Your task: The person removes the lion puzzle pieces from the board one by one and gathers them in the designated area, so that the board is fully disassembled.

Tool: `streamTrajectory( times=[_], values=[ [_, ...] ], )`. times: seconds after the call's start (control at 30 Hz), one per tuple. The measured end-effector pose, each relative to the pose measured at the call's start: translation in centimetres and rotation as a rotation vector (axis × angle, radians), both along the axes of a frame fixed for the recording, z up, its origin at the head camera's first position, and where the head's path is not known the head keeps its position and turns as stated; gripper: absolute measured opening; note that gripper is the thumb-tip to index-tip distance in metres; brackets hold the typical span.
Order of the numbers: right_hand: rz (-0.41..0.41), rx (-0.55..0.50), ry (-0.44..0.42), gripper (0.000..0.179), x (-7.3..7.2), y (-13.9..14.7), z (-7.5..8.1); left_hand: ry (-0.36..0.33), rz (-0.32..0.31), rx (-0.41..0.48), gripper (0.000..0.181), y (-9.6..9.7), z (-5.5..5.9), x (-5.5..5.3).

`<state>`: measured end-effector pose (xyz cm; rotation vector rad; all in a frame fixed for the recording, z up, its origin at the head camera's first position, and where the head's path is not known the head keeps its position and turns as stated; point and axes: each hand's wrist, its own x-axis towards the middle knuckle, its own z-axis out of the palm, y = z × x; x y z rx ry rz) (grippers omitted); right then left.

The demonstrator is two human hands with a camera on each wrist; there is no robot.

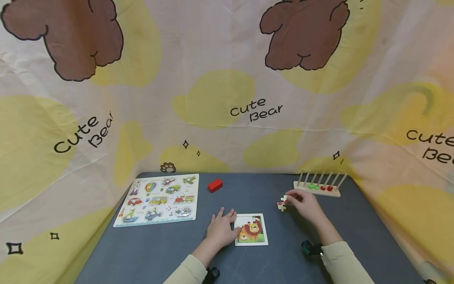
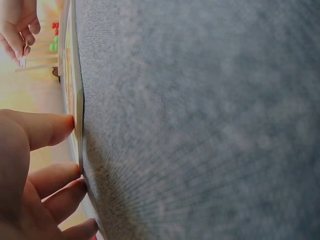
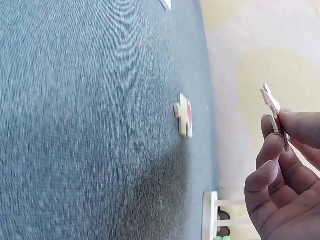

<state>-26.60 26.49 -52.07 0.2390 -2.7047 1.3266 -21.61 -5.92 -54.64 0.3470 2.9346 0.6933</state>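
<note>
A white-framed lion puzzle lies on the dark table, with a pale gap in the upper left of its picture. My left hand rests at the frame's left side, thumb over its edge and fingers spread; in the left wrist view its fingertips meet the board's edge. My right hand pinches a jigsaw piece between thumb and fingers, raised above the table. Another jigsaw piece lies on the table below that hand.
A vehicle picture board lies at the back left. Near it is a red block. A wooden peg stand with green and red beads stands at the back right. A printed cloth hangs behind the table.
</note>
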Motion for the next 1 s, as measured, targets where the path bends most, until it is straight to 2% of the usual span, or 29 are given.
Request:
streamTrajectory(
  times=[0.13,0.53,1.0],
  values=[
    [-0.001,0.009,-0.012,0.013,-0.3,0.7,-0.3,-0.003,-0.001,-0.004,0.060,0.0,0.1,-0.1],
    [-0.028,0.059,-0.118,0.016,-1.0,2.5,-1.8,-0.002,0.002,-0.024,0.060,0.0,0.0,0.0],
    [-0.029,0.153,-0.166,0.016,-1.7,3.5,-2.9,-0.002,0.010,-0.011,0.060,0.0,0.0,-0.1]
  ],
)
